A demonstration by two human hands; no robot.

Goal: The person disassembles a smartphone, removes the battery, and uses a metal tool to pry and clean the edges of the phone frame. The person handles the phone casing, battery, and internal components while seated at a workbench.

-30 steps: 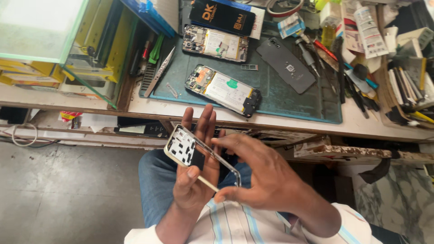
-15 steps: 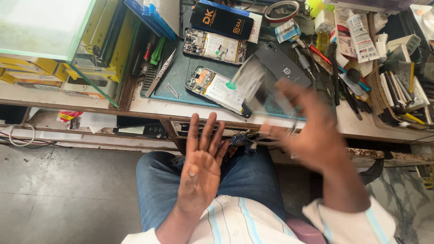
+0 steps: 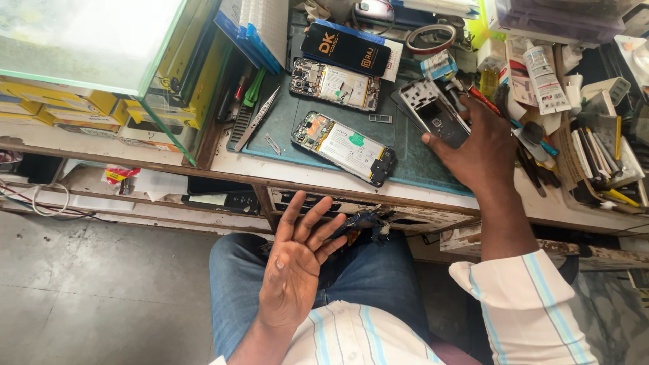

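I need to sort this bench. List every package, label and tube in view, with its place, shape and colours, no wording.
Black box: back of the mat, flat rectangle, orange and white print.
White tube: right of the mat, lying down, printed label.
Yellow boxes: left shelf, under the glass case, stacked flat.
Green sticker: on the battery of the opened phone, small patch.

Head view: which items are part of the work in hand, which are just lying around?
In hand:
- right hand resting on the grey phone back cover
- left hand open and empty over the lap
- green work mat

Lying about:
- two opened phones
- tweezers
- black box
- tape roll
- glue tube
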